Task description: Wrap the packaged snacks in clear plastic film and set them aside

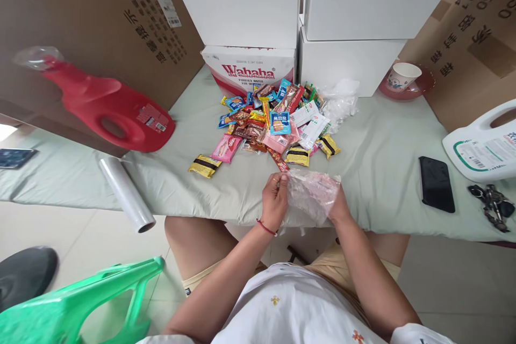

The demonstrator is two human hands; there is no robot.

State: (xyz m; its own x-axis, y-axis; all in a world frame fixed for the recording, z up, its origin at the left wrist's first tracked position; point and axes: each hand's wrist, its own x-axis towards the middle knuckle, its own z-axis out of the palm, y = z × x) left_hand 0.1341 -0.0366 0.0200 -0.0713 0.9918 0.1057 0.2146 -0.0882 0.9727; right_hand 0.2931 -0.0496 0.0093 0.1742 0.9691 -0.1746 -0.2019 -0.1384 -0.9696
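Note:
A clear plastic bag (308,199) hangs at the table's front edge between my two hands. My left hand (276,196) pinches its left edge with curled fingers. My right hand (334,199) is inside the bag, its fingers seen only dimly through the film, so their pose is unclear. Just beyond lies a heap of wrapped snacks (256,129), with a blue packet (279,123) on top. Yellow-and-black packets (297,156) and a pink packet (226,148) lie along its near side. Crumpled clear bags (342,102) sit at the heap's right.
A red jug (116,113) and a plastic film roll (127,193) lie at the left. At the right are a black phone (437,184), keys (492,205), a white jug (484,145) and a paper cup (403,76). Boxes (250,67) stand behind; a green stool (80,301) is below left.

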